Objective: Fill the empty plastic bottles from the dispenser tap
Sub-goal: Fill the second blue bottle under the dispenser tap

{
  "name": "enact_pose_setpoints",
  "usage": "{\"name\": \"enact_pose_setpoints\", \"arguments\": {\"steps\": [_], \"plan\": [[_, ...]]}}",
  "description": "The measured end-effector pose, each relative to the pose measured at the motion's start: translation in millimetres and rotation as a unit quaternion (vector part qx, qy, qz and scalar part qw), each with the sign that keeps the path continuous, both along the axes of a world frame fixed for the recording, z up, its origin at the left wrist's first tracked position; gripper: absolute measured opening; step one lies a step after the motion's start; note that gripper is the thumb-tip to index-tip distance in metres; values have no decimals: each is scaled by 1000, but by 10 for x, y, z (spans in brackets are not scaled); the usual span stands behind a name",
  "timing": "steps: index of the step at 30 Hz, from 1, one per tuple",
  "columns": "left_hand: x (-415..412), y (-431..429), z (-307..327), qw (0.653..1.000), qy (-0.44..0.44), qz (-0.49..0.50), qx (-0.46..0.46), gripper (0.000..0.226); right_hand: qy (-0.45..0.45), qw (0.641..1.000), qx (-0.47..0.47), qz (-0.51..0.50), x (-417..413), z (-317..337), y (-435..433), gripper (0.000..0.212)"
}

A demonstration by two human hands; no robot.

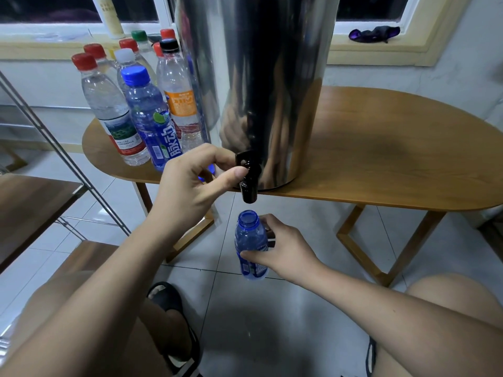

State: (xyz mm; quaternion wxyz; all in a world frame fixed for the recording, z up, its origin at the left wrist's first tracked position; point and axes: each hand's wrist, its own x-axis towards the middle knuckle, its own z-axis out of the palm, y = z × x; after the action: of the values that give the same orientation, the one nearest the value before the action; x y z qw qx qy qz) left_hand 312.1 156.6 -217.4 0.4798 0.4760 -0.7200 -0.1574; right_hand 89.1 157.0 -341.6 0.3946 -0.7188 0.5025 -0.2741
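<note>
My left hand (196,183) pinches the black plastic tap lever (243,162) on the shiny steel cylindrical dispenser (272,91), thumb and forefinger curled round it. My right hand (280,248) grips the uncapped blue translucent plastic bottle (249,238) round its middle. The bottle is near upright, its mouth just below the spout, in line, not touching. I see no water running yet.

Big white characters 脉动 run up the blue-capped bottle (149,115), with a barcode just beside them, its digits too small to read. Orange-label bottle (178,96), green-and-red-label bottle (114,115), open blue bottle (250,240) — print on all three, none legible.
</note>
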Motion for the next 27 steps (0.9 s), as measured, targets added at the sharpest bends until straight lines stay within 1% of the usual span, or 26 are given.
{"name": "enact_pose_setpoints", "arguments": {"steps": [2, 5, 8, 10, 12, 15, 16, 19, 24, 27], "plan": [[18, -8, -21, 1000, 12, -2, 2, 32, -2, 1000, -3, -1, -2, -5, -1, 65], [74, 1, -61, 999, 34, 9, 12, 18, 0, 1000, -11, -5, -7, -19, -2, 66], [171, -12, -98, 999, 40, 15, 30, 18, 1, 1000, -10, -6, -7, -23, 2, 68], [219, -28, -109, 998, 43, 42, 33, 21, 4, 1000, -7, -3, -5, -22, 0, 69], [253, -58, -130, 995, 48, 79, 32, 16, 11, 1000, -8, 0, -3, -18, -3, 70], [311, -137, -206, 991, -3, 129, 37, 4, 16, 1000, -11, 0, -3, -19, -6, 69], [341, -168, -237, 989, -33, 142, 38, 3, 15, 1000, -10, -1, -4, -23, -4, 70], [426, -267, -325, 978, -116, 171, 17, 13, 9, 1000, -4, -2, -11, -33, 2, 71], [515, -432, -456, 966, -161, 200, 36, 15, 11, 1000, 5, 7, -17, -12, 23, 69], [528, -510, -524, 963, -166, 207, 48, 17, 11, 1000, 6, 8, -13, 9, 43, 69]]}}
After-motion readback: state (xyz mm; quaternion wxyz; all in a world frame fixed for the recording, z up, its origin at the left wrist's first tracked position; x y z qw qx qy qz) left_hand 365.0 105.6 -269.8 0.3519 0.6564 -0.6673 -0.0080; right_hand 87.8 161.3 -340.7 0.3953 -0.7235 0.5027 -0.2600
